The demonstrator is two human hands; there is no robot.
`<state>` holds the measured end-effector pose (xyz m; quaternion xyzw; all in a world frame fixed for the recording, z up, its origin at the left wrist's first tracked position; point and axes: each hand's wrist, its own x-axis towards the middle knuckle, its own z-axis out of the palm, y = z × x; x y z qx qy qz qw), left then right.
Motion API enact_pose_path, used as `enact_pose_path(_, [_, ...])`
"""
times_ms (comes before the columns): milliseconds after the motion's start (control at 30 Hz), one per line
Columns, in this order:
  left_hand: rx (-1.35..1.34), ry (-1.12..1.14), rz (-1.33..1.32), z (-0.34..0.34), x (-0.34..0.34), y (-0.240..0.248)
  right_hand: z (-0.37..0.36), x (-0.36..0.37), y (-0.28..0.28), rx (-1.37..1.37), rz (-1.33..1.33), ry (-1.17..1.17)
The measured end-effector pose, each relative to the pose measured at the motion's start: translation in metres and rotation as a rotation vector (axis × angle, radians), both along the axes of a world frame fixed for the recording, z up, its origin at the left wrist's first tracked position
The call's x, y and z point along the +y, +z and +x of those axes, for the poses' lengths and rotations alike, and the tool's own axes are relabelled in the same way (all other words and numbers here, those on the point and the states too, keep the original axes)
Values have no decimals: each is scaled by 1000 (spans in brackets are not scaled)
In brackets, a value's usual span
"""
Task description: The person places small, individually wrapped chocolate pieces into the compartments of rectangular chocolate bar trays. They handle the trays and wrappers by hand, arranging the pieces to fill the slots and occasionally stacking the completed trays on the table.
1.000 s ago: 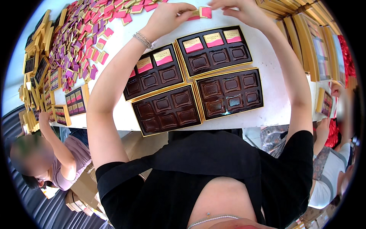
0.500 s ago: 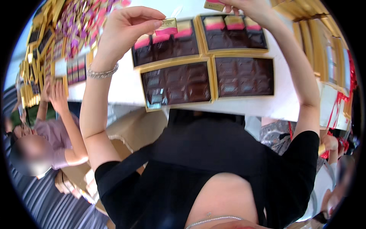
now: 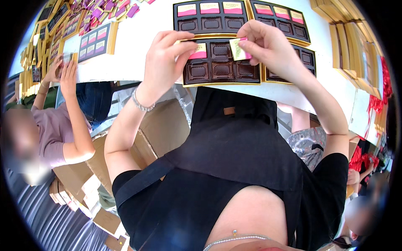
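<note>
Several gold-edged boxes with dark brown plastic trays stand together in front of me. My left hand [image 3: 165, 56] has its thumb and fingers closed at the left edge of a pink-and-gold wrapped chocolate [image 3: 201, 51], which lies in the far left compartment of the near left box [image 3: 222, 80]. Over that box's far right compartment, my right hand [image 3: 270, 48] pinches another wrapped chocolate [image 3: 238, 49], tilted. The far left box [image 3: 176, 27] and the far right box [image 3: 309, 35] each hold three chocolates in their far row. My right hand and forearm partly cover the near right box [image 3: 312, 62].
Loose wrapped chocolates [image 3: 102, 12] lie heaped at the far left, by a filled box [image 3: 94, 44] and stacked gold boxes [image 3: 52, 25]. More gold boxes [image 3: 347, 50] stand at right near red ribbon [image 3: 377, 100]. A co-worker [image 3: 63, 125] works at left, another at lower right.
Both hands have come nearer and closer together, from the far boxes to the near left box. The view has shifted, and the far boxes' chocolates are now uncovered by my hands.
</note>
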<state>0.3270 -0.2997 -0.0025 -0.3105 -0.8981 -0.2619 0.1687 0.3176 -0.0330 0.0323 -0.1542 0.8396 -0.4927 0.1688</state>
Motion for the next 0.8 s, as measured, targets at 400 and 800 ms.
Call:
enact_pose_path(400, [-18,-80,-325,41,6,-20,32,-40,-28,767,452,-147])
enact_pose_path(800, [-36,-113,-253,38,5,-25,63,-45,-34,777,635,172])
